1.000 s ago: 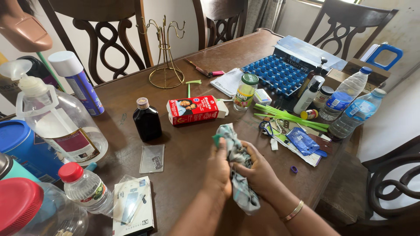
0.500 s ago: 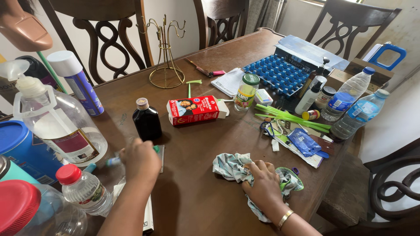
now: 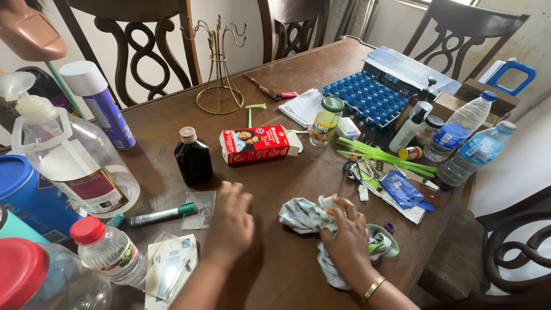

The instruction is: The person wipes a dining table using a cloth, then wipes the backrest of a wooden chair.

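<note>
Fingers of the right hand [image 3: 346, 238] press and bunch a patterned cloth [image 3: 307, 215] near the table's [image 3: 270, 178] front edge. The left hand [image 3: 232, 224] hovers flat with fingers loosely spread, holding nothing, over the one bare stretch of wood. Just left lie a green-capped marker [image 3: 162, 214] and a clear sachet [image 3: 200, 209]. Farther back stand a dark bottle [image 3: 193, 158] and a red carton [image 3: 255, 144] lying on its side; beyond, right, a blue tray [image 3: 367, 97].

Left hand [image 3: 232, 221] hovers palm down, fingers loosely spread and empty; right hand [image 3: 346, 236] presses down, fingers curled, bangle on its wrist.
</note>
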